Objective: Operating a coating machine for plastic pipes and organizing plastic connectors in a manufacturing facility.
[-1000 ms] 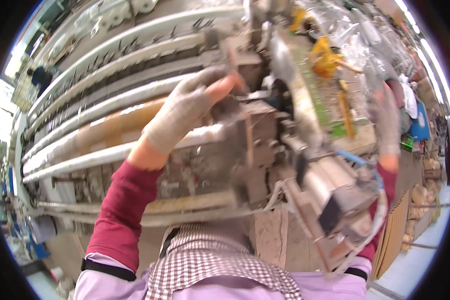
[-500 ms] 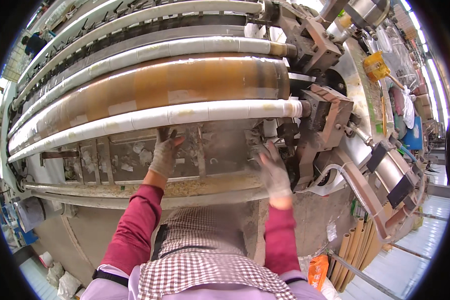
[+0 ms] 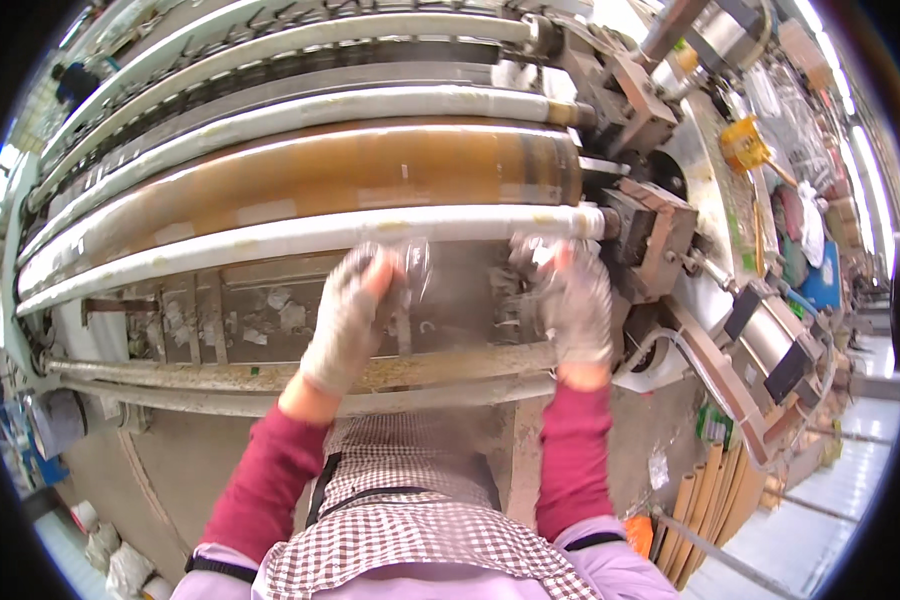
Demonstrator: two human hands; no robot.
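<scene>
My left hand, in a pale knit glove, is raised in front of the white-wrapped front roller. Its fingers are closed on the edge of a clear plastic film. My right hand, gloved alike, grips the film's other side near the roller's right end. Between the hands the see-through sheet shows only as a haze, so its lower edge is hard to make out. Behind the front roller lies a wide amber roll with a shiny surface.
A second white-wrapped roller runs behind the amber roll. Metal bearing blocks and a pneumatic cylinder stand at the right. A rail crosses low in front of me. Cardboard tubes lean at lower right.
Both hands have risen toward the front roller, and the left has also shifted right. Crumpled clear film now shows at the fingers of both.
</scene>
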